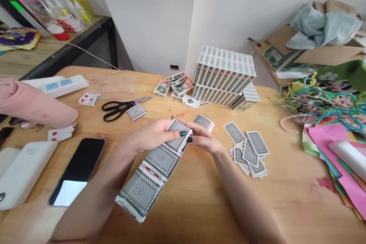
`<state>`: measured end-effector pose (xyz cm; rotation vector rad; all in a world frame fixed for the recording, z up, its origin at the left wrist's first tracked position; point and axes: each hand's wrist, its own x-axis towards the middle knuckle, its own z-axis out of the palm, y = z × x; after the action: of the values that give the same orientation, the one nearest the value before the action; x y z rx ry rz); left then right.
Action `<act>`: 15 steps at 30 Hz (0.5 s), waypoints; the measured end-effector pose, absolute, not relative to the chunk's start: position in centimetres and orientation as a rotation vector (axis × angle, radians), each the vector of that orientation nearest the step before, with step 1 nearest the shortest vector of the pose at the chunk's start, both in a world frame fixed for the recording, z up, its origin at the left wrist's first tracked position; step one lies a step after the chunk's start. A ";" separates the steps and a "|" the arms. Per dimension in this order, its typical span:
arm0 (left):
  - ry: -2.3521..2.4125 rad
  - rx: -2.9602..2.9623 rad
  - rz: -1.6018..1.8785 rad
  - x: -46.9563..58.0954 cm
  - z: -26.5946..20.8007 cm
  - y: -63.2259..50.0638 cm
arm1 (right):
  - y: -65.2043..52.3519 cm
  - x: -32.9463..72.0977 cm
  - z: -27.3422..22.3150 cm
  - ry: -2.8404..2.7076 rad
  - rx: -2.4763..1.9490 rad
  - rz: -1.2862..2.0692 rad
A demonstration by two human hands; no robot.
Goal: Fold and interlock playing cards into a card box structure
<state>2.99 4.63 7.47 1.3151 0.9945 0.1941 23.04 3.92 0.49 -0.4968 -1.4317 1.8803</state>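
Observation:
Both my hands hold the far end of a long strip of joined playing cards (160,158), patterned grey backs up. My left hand (154,135) grips it from the left, thumb pressed on the top card. From the right, my right hand (204,137) closes on the same end, its fingers partly hidden behind the cards. The strip's near end slants down toward me above the table. Just beyond my right hand lies a card (204,122), back up. Loose cards (251,152) lie in a heap to the right, some with cut corners.
Black-handled scissors (117,109) and a cut card piece (136,112) lie at the left. Stacked card boxes (224,72) stand at the back. A phone (78,171), a white case (27,175) and a pink roll (37,103) fill the left; coloured paper (331,141) and yarn (323,103) the right.

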 end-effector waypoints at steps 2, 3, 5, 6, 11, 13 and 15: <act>1.000 1.296 0.194 2.9 7.5 4.7 | 3.9 22.8 -0.1 -1.396 -0.523 1.877; 1.004 1.308 0.194 2.8 7.5 4.7 | 3.8 22.7 -0.2 -1.390 -0.546 1.870; 1.022 1.370 0.198 2.5 7.5 4.9 | 3.7 22.3 -0.3 -1.402 -0.589 1.845; 1.031 1.411 0.200 2.4 7.4 4.9 | 3.6 22.1 -0.2 -1.418 -0.606 1.828; 1.060 1.483 0.196 2.4 7.2 5.0 | 3.4 22.1 0.7 -1.508 -0.689 1.701; 1.044 1.445 0.168 2.6 7.1 4.9 | 3.5 22.5 0.8 -1.517 -0.628 1.744; 1.018 1.411 0.163 2.9 7.2 4.8 | 3.7 22.9 0.6 -1.502 -0.530 1.847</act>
<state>2.85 4.79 7.15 1.4107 1.0181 0.1629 22.92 3.74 0.56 -0.5298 -1.5021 1.8471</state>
